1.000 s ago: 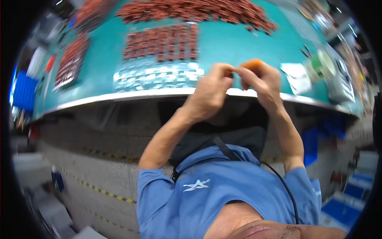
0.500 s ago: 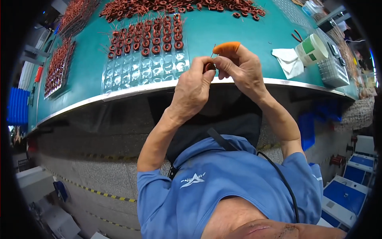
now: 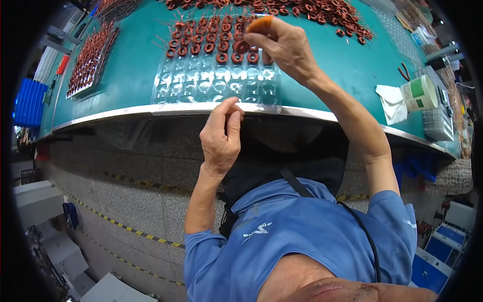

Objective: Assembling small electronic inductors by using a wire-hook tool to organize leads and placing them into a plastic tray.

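My right hand [image 3: 284,50], an orange cot on its index finger, reaches over the clear plastic tray [image 3: 193,83]. Between its thumb and index finger is a copper-wound ring coil [image 3: 241,47], held just above the filled rows. Several more ring coils with upright wire leads [image 3: 209,48] sit in the tray's far pockets, while the near pockets hold none. My left hand [image 3: 221,138] hovers at the table's front edge, by the tray's near rim. Its thumb and index finger are apart, with nothing visible between them; the other fingers are partly hidden.
A heap of loose coils [image 3: 322,15] lies at the back of the green table [image 3: 322,75]. Another filled tray [image 3: 93,60] stands at left. On the right are a white cloth [image 3: 392,103], a tipped white-and-green cup [image 3: 420,94], pliers [image 3: 404,72] and a grey basket [image 3: 439,121].
My hands were together around a coil at the table's edge. The right has moved up and left over the tray with the coil; the left has let go and dropped back. The view has shifted.
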The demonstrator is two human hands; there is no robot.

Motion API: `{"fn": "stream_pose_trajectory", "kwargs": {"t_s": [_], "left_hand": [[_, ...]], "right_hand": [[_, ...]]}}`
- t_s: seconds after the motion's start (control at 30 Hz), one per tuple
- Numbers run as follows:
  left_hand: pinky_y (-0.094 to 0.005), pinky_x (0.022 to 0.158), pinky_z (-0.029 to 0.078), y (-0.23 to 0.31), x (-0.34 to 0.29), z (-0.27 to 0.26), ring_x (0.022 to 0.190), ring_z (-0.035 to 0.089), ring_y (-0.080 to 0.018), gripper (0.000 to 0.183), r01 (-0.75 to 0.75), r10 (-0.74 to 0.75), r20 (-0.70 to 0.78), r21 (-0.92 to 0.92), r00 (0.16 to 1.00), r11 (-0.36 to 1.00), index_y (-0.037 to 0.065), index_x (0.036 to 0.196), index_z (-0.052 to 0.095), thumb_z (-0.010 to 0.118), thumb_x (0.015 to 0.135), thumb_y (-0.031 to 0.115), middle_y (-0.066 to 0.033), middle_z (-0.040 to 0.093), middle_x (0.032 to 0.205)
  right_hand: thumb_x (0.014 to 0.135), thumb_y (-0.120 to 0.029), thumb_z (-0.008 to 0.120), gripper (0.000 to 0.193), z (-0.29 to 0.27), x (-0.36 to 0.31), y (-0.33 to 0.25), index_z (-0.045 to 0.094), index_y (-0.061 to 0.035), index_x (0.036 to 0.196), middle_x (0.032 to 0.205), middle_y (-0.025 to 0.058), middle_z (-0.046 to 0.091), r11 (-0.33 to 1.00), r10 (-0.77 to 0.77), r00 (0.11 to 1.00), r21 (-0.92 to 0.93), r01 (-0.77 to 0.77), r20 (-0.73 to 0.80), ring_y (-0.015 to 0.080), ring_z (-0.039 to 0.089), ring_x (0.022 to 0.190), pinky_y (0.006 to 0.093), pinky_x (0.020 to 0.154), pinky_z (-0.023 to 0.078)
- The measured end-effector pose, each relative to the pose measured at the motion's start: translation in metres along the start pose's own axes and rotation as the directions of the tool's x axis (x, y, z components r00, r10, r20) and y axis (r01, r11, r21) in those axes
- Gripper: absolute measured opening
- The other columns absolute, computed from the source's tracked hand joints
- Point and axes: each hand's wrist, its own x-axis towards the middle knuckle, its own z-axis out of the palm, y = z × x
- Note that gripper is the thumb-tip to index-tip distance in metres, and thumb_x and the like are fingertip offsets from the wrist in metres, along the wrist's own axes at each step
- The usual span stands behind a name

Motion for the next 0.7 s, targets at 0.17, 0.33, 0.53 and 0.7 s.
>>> {"fn": "stream_pose_trajectory", "kwargs": {"t_s": [0.17,0.33,0.53,0.7], "left_hand": [[-0.0412,0.085,0.045,-0.02,0.023,-0.016,0.093,0.058,-0.0291,0.028,-0.256,0.308,-0.015,0.52,0.951,0.815,0.002,0.11,0.058,0.066,0.083,0.007,-0.0138,0.059,0.103],[-0.0461,0.094,0.037,-0.025,0.029,-0.01,0.106,0.05,-0.0318,0.043,-0.33,0.234,0.243,0.513,0.941,0.793,0.002,0.111,0.059,0.072,0.078,0.026,-0.0171,0.053,0.115],[-0.0473,0.096,0.034,-0.029,0.024,-0.012,0.109,0.049,-0.0312,0.046,-0.346,0.229,0.27,0.566,0.935,0.748,0.001,0.109,0.061,0.072,0.077,0.033,-0.0182,0.052,0.119],[-0.0475,0.097,0.034,-0.027,0.03,-0.001,0.111,0.049,-0.0328,0.048,-0.353,0.201,0.311,0.583,0.929,0.732,0.002,0.111,0.06,0.071,0.078,0.034,-0.0177,0.051,0.122]], "right_hand": [[0.089,-0.015,0.066,0.016,0.056,0.046,-0.004,0.067,-0.0041,0.101,0.08,0.0076,0.071,0.994,-0.041,0.985,-0.09,0.056,0.165,0.0105,0.061,0.057,0.0251,0.048,0.049],[0.087,-0.025,0.064,0.023,0.084,0.056,0.032,0.062,-0.0036,0.095,0.076,0.0189,0.066,0.866,-0.008,0.935,-0.465,0.183,0.353,0.0368,0.067,0.076,0.046,0.066,0.051],[0.086,-0.018,0.061,0.018,0.087,0.064,0.029,0.059,-0.0004,0.086,0.074,0.0201,0.065,0.86,-0.174,0.919,-0.4,0.317,0.355,0.0365,0.067,0.076,0.0465,0.064,0.052],[0.085,-0.021,0.064,0.026,0.077,0.058,0.057,0.052,-0.001,0.098,0.08,0.0136,0.064,0.765,-0.187,0.907,-0.524,0.375,0.376,0.0317,0.066,0.076,0.0398,0.058,0.054]]}}
